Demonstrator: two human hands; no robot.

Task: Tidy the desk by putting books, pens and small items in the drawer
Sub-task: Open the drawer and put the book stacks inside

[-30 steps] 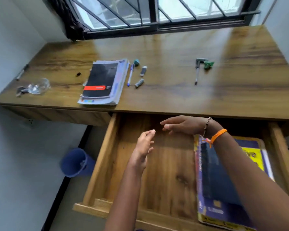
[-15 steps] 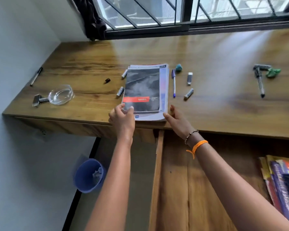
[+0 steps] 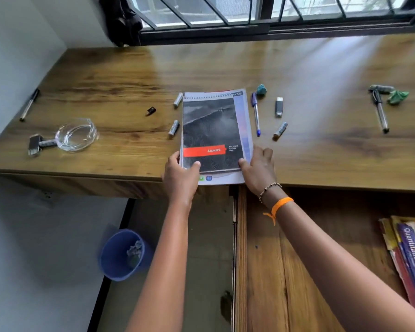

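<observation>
Gripping the near end of a small stack of notebooks (image 3: 216, 135), the left hand (image 3: 180, 176) is curled around its near left corner, thumb on the cover, while the right hand (image 3: 258, 169) is set at the near right corner with the thumb on the cover and the fingers along the right edge. The stack lies on the wooden desk (image 3: 321, 68), its near edge overhanging the desk's front. The top book is a black spiral pad (image 3: 211, 133) marked with a red band reading "Luxor" and the words "PREMIUM SPIRAL PAD"; on the larger grey-blue notebook beneath it, the letters "mate" can be read at the far right corner.

Just right of the stack a blue pen (image 3: 255, 113), a USB stick (image 3: 279, 107), a small battery (image 3: 280, 130) and a teal crumpled scrap (image 3: 261, 89) are seen. Two more batteries (image 3: 173, 128) lie against the left side, with a small black cap (image 3: 151, 110) beyond. A glass ashtray (image 3: 76, 134) is placed near the left end, and a black pen (image 3: 29, 104) by the wall. A marker (image 3: 380, 111) and a green scrap (image 3: 397, 97) lie well apart on the right.

Below the desk, the open drawer (image 3: 264, 271) holds books (image 3: 412, 259) at its right side; "Quantitative" is legible on one spine. A blue bin (image 3: 122, 255) stands on the floor.
</observation>
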